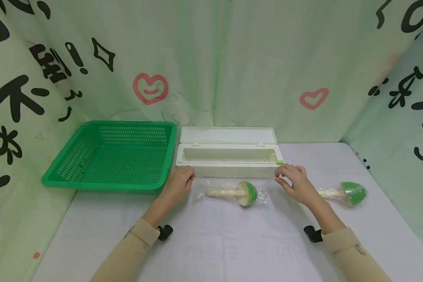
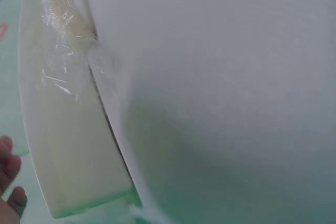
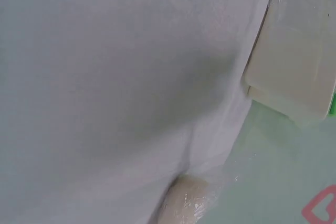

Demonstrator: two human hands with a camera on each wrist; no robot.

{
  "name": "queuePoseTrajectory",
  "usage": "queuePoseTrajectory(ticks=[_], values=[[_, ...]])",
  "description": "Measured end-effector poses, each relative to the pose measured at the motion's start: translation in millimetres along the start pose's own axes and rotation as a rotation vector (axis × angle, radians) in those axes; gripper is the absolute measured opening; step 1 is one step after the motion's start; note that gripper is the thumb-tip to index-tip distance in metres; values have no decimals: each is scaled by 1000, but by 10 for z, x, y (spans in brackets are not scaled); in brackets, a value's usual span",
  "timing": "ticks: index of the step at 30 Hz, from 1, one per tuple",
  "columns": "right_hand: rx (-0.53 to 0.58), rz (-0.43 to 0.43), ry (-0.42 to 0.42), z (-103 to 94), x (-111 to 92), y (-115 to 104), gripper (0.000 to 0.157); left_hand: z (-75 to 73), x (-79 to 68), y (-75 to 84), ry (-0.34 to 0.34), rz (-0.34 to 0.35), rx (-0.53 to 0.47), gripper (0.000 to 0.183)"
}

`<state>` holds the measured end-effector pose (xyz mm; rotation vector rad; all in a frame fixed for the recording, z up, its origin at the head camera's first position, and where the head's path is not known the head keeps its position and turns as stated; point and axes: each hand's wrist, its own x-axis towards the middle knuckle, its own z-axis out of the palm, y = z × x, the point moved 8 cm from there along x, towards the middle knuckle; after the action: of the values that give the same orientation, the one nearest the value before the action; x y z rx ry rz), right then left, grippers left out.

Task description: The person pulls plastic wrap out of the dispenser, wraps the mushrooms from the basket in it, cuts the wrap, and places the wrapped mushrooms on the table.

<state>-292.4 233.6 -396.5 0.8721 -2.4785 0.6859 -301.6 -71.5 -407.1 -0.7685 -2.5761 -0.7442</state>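
A long white cling film dispenser [image 1: 232,171] stands with its lid raised, a small green slider [image 1: 280,162] at its right end. My left hand [image 1: 180,181] is at its front left corner, thumb and fingers pinched together. At the front right corner, my right hand [image 1: 293,181] pinches with thumb and fingertips. The thin clear film between them barely shows. Directly in front of the dispenser lies a mushroom-shaped item [image 1: 248,193] with a green cap and beige stem, in crinkled clear film [image 1: 263,196]. The left wrist view catches my left fingers [image 2: 9,167] beyond the dispenser's end.
A green mesh basket [image 1: 133,156] stands to the left, its right rim beside the dispenser. Another film-wrapped, green-capped mushroom shape [image 1: 353,192] lies beyond my right wrist. White cloth [image 1: 232,246] covers the table, and printed green curtains [image 1: 253,78] hang behind and at both sides.
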Motion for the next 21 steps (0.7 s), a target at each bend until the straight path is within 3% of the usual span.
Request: queuePoseTrajectory(ticks=[4, 8, 14, 18, 21], values=[[54, -59, -53, 8, -89, -38, 28, 11, -60, 76, -38, 158, -108, 20], [125, -72, -129, 17, -172, -77, 28, 75, -134, 165, -156, 289, -144, 22], [163, -85, -240, 60, -262, -150, 29, 299, -251, 252, -417, 311, -47, 21], [108, -99, -295, 144, -324, -199, 28, 491, -325, 307, -550, 323, 99, 22], [35, -113, -336, 248, -362, -243, 24, 628, -368, 302, -631, 289, 197, 20]])
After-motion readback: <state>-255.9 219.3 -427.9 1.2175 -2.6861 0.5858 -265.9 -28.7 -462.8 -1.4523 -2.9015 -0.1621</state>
